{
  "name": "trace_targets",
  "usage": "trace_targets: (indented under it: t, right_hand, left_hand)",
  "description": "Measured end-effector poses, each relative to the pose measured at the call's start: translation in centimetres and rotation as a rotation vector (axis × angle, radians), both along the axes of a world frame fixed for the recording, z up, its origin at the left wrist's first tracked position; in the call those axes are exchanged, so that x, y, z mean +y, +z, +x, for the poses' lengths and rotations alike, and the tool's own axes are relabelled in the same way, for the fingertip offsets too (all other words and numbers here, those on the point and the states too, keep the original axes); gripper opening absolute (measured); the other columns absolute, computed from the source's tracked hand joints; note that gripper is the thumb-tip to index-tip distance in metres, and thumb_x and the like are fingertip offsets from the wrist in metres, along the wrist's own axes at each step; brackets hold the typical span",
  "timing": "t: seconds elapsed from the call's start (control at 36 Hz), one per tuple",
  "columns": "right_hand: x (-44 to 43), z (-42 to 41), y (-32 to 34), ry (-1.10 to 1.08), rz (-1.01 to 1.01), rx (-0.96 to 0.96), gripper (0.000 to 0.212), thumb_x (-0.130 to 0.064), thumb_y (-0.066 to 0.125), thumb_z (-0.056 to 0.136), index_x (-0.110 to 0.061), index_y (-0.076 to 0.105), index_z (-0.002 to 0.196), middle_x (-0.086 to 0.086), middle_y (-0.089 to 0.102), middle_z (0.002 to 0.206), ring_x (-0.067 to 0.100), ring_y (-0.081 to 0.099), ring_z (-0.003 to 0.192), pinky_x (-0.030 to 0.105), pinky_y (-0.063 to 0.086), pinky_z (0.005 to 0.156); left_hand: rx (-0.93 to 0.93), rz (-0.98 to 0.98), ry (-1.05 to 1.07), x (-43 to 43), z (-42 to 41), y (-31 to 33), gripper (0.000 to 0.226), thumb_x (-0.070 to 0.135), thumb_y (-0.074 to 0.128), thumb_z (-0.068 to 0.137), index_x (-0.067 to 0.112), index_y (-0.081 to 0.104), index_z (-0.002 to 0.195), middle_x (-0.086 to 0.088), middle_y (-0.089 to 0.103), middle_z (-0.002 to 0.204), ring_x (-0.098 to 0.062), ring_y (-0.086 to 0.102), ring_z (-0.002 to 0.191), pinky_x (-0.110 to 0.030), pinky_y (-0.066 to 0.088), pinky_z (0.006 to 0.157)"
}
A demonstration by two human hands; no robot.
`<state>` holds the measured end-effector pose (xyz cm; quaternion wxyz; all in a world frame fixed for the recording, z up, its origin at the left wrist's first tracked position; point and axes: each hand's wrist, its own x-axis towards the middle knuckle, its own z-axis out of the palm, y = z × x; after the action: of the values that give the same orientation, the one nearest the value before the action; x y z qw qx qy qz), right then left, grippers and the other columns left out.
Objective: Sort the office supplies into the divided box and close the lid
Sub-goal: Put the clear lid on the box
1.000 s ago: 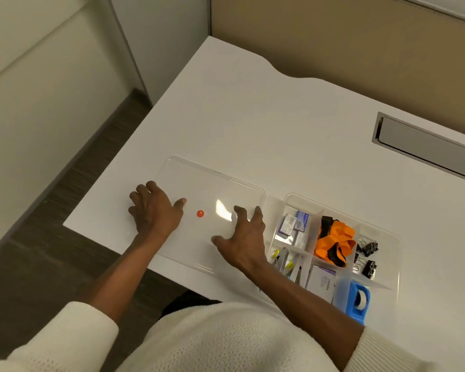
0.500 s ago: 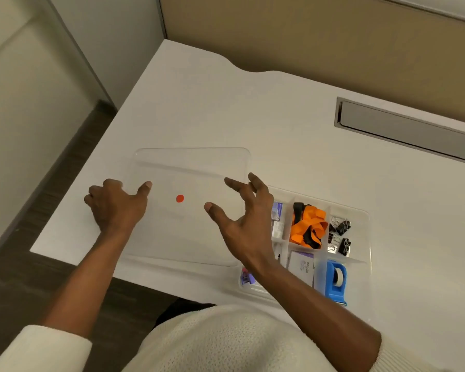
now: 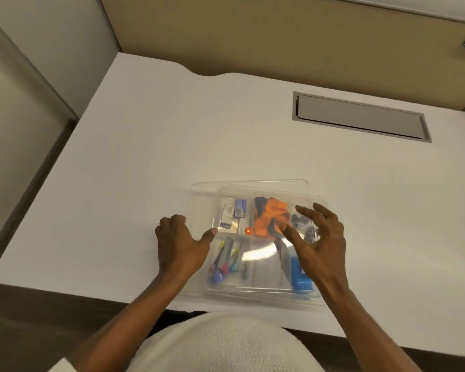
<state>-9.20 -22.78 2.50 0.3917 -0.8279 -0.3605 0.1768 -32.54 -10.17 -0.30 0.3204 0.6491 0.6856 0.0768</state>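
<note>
**Lid coming over the divided box**

Since half a second ago, the clear lid (image 3: pixel 253 189) is sitting over the divided box (image 3: pixel 317 299) instead of lying to its left, shifted slightly toward 10 o'clock and not squared up. I am watching the left hand (image 3: pixel 180 245) curling at the lid's 9 o'clock edge, knuckles up, thumb pressing on the lid's top; it is gripping that edge. The right hand (image 3: pixel 320 248) is hovering at 3 o'clock, fingers spread and bent, grasping nothing. Under the plastic an orange item (image 3: pixel 269 218) is showing at 12 o'clock, pens (image 3: pixel 226 259) at 7, a blue tape dispenser (image 3: pixel 301 280) at 5. Everything is resting on the white desk (image 3: pixel 172 157).
</note>
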Motion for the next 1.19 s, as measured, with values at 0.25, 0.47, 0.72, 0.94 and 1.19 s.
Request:
trace_targets:
  t: [0.25, 0.47, 0.72, 0.94, 1.19]
  right_hand:
    - [-3.7, 2.8, -2.3, -0.064, -0.027, 0.019, 0.063, -0.064, 0.071, 0.072, -0.039, 0.062, 0.13, -0.004, 0.046, 0.151, 0.02, 0.044, 0.137, 0.053, 0.049, 0.105]
    - [-4.6, 3.9, -4.1, -0.069, -0.111, 0.002, 0.066, -0.058, 0.076, 0.075, -0.03, 0.063, 0.133, 0.001, 0.045, 0.153, 0.024, 0.043, 0.139, 0.057, 0.048, 0.105]
    - [-5.8, 3.0, -6.1, 0.136, -0.225, -0.34, 0.076, -0.059, 0.07, 0.085, -0.021, 0.049, 0.147, 0.013, 0.03, 0.16, 0.033, 0.031, 0.143, 0.055, 0.05, 0.103]
    - [-6.5, 2.4, -7.7, 0.189, -0.332, -0.367, 0.087, -0.079, 0.025, 0.092, -0.028, 0.014, 0.162, 0.005, -0.002, 0.171, 0.031, 0.015, 0.156, 0.054, 0.03, 0.12]
    - [-6.5, 2.1, -7.7, 0.182, -0.353, -0.357, 0.087, -0.08, 0.023, 0.092, -0.03, 0.009, 0.162, 0.002, -0.008, 0.171, 0.03, 0.01, 0.157, 0.054, 0.025, 0.121]
  left_hand:
    - [0.051, 0.039, -0.148, -2.7, 3.0, 0.2, 0.074, 0.055, 0.079, 0.08, 0.011, 0.05, 0.132, -0.008, 0.052, 0.128, -0.025, 0.049, 0.123, -0.035, 0.053, 0.089]
    - [0.155, 0.089, -0.26, -3.5, 4.4, 0.1, 0.073, 0.059, 0.074, 0.082, 0.01, 0.05, 0.13, -0.009, 0.052, 0.127, -0.026, 0.049, 0.122, -0.038, 0.058, 0.082]
    - [0.145, 0.228, -0.356, -4.8, 3.8, -2.2, 0.083, 0.058, 0.057, 0.095, -0.002, 0.037, 0.148, -0.016, 0.052, 0.134, -0.03, 0.048, 0.124, -0.039, 0.057, 0.086]
    - [0.0, 0.201, -0.377, -5.6, 2.1, -5.1, 0.103, 0.083, 0.018, 0.091, 0.012, 0.001, 0.163, -0.011, 0.017, 0.171, -0.028, 0.024, 0.156, -0.052, 0.03, 0.124]
    - [-0.004, 0.199, -0.411, -5.5, 2.0, -5.9, 0.106, 0.083, 0.019, 0.091, 0.008, 0.003, 0.163, -0.013, 0.013, 0.172, -0.028, 0.018, 0.158, -0.046, 0.021, 0.129]
